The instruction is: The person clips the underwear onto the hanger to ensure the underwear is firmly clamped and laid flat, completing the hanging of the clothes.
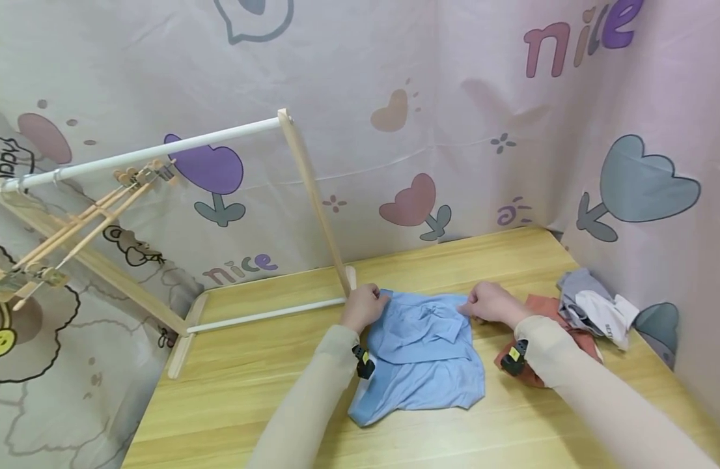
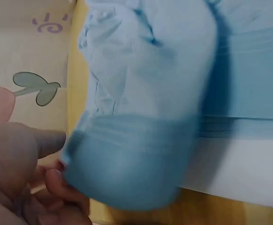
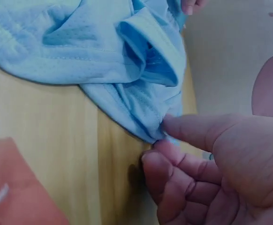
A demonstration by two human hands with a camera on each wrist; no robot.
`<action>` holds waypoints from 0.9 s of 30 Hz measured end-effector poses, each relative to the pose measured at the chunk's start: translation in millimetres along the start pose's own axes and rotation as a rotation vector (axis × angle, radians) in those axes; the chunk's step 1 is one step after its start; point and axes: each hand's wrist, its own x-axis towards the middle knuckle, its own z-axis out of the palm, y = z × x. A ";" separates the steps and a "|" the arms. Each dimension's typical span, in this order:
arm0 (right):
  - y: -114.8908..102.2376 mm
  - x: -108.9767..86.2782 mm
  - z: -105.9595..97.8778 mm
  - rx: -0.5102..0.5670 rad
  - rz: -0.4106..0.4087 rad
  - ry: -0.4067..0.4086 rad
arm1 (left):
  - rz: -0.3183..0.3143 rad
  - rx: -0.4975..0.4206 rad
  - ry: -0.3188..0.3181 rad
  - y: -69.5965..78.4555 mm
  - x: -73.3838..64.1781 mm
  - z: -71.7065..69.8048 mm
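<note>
Light blue underpants point(image 1: 427, 384) lie partly folded on the wooden table, with a darker waistband along the left side. At their far left corner my left hand point(image 1: 362, 307) pinches the end of the waistband point(image 2: 127, 159). My right hand point(image 1: 493, 303) pinches the far right corner, thumb on top and curled fingers beneath. In the right wrist view, a leg opening point(image 3: 150, 51) gapes close to that thumb. The edge between the two hands is slightly bunched.
Rust-red cloth point(image 1: 538, 378) lies under and beside my right wrist, with a grey and white garment point(image 1: 594, 306) behind it. At left stands a wooden rack point(image 1: 310, 176) with a white top bar point(image 1: 207, 138), where a wooden clip hanger point(image 1: 96, 212) hangs. A printed curtain backs the table.
</note>
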 end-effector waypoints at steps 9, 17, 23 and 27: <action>0.0 2.1 -7.4 0.053 -0.105 0.068 | 0.075 -0.160 0.119 2.8 18.2 -1.6; -6.8 3.6 -27.8 0.159 -0.202 0.234 | 0.118 -0.394 0.177 4.0 19.9 -11.5; -5.8 3.5 -31.1 0.240 -0.157 0.231 | 0.035 -0.457 0.083 1.5 15.2 -13.4; -0.5 6.5 -25.8 0.269 -0.127 0.171 | -0.062 -0.349 -0.037 -6.3 6.4 -8.0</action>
